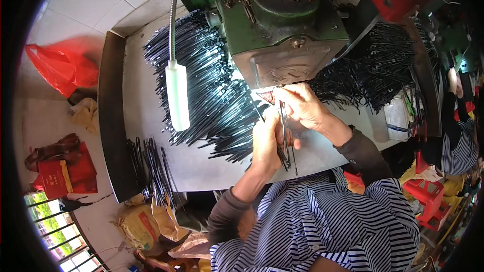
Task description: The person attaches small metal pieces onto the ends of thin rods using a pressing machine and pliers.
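Note:
Below the head of a green press-like machine (pixel 295 60), my two hands are close together. My left hand (pixel 266 138) is closed around a few thin black rods (pixel 286 157), whose lower ends stick out toward my body. Just to the right and higher, my right hand (pixel 308 108) pinches the upper part of the rods with thumb and forefinger. The tips near the machine are partly hidden by my fingers. A big heap of similar black rods (pixel 201 85) lies left of my hands, and a second heap (pixel 380 65) is to the right.
A lit lamp (pixel 177 95) hangs from a flexible neck over the left heap. The metal table (pixel 201 168) has a raised dark left edge (pixel 112 121), near which a smaller rod bundle (pixel 154 168) lies. A white container (pixel 397 116) stands at right. Another person (pixel 460 146) works far right.

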Motion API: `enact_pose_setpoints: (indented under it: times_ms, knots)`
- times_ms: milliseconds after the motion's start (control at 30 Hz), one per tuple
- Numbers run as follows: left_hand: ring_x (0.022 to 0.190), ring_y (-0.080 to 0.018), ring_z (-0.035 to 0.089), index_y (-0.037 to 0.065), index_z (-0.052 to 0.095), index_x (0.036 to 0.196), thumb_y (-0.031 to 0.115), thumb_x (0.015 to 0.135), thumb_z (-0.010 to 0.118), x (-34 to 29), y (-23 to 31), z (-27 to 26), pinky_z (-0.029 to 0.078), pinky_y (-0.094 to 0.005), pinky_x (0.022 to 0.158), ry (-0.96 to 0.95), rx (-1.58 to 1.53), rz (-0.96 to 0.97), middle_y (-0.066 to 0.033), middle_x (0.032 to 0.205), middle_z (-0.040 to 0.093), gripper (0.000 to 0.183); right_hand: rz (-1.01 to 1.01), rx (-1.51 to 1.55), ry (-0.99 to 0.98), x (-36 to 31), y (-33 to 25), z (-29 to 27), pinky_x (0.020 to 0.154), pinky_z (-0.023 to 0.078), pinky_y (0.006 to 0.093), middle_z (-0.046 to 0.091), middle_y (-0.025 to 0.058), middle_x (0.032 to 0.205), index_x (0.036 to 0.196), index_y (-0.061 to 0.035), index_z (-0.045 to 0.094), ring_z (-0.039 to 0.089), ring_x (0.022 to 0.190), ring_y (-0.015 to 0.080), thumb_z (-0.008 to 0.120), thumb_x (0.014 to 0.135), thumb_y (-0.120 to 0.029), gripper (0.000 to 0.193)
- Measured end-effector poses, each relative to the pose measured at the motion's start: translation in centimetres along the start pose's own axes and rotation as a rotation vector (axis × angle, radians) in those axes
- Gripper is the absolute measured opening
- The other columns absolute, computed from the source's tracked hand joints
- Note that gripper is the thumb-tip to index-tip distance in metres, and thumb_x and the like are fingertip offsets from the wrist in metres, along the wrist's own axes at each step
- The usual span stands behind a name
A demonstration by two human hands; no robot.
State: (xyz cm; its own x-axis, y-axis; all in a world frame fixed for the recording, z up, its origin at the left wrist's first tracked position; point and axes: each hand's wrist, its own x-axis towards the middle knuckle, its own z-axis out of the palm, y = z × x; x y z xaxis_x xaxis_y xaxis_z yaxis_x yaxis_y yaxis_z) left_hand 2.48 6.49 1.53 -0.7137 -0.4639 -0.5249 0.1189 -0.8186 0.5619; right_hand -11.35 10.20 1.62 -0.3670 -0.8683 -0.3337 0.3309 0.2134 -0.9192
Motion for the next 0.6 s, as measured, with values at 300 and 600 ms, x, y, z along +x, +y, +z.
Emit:
enact_pose_setpoints:
  times_ms: [300, 600]
  knots:
    - [0.053, -0.0165, 0.043, 0.009, 0.053, 0.088, 0.034, 0.097, 0.045, -1.4, -0.2, 1.3, 0.037, -0.0311, 0.045, 0.052, -0.051, -0.167, -0.0027, 0.064, 0.045, 0.028, -0.150, -0.058, 0.028, 0.2, 1.1, 0.2, 0.044, 0.029, 0.0182, 0.047, -0.0051, 0.061, 0.080, -0.0038, 0.064, 0.039, 0.052, 0.0007, 0.056, 0.093, -0.020, 0.022]
    - [0.042, -0.0087, 0.024, 0.013, 0.050, 0.085, 0.032, 0.098, 0.043, -1.7, 0.1, 0.6, 0.022, -0.0250, 0.041, -0.115, -0.078, -0.195, 0.0042, 0.053, 0.029, 0.024, -0.321, -0.121, 0.179, 0.2, 1.9, 0.5, 0.048, 0.037, 0.0188, 0.054, -0.0016, 0.067, 0.085, -0.0007, 0.062, 0.047, 0.058, 0.0021, 0.058, 0.091, -0.014, 0.015]
